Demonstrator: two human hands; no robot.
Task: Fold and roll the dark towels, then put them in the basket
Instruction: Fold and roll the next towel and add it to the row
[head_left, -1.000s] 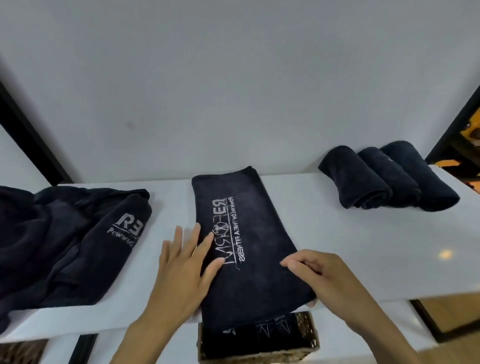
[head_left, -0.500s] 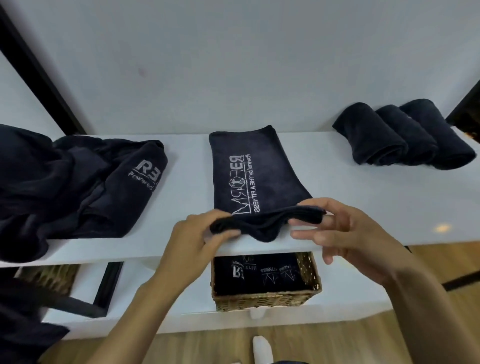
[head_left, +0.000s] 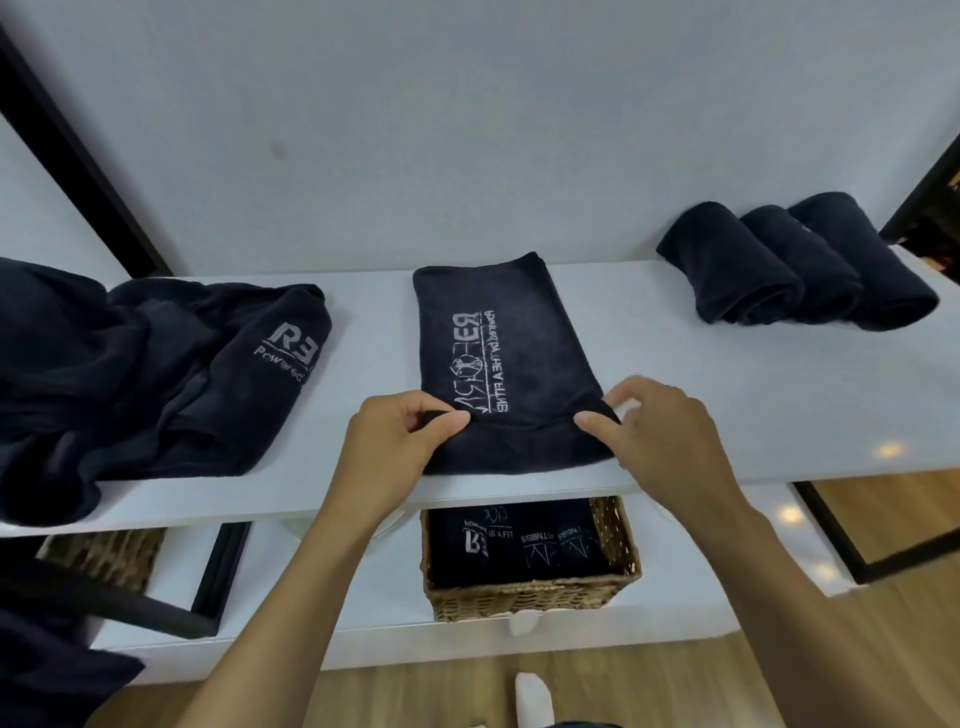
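Taking the folded towel in the middle of the white tabletop as landmark: to its left lies a loose heap of unfolded dark towels, spilling toward the tabletop's left end. At the folded towel's near left corner the left hand has its thumb and fingers pinched shut on the cloth; half a second ago that same edge was lifted clear of the surface, and a second ago both hands lay flat, smoothing it. Now the near end is turned over onto the printed face and pressed down as a first low roll, covering the near end of the lettering. At the near right corner the right hand mirrors this, its grip closed on the turned edge with the thumb on top. I judge the folding finished and the rolling just begun; the roll needs to travel away from the person along the strip.

Below the folded towel, on a lower shelf, sits the wicker basket, already holding rolled towels with lettering showing. To the right of the folded towel, well apart, three rolled towels lie side by side, touching, not yet in the basket.

A plain pale wall backs the tabletop; black frame bars stand at either side, and wooden floor shows beneath.
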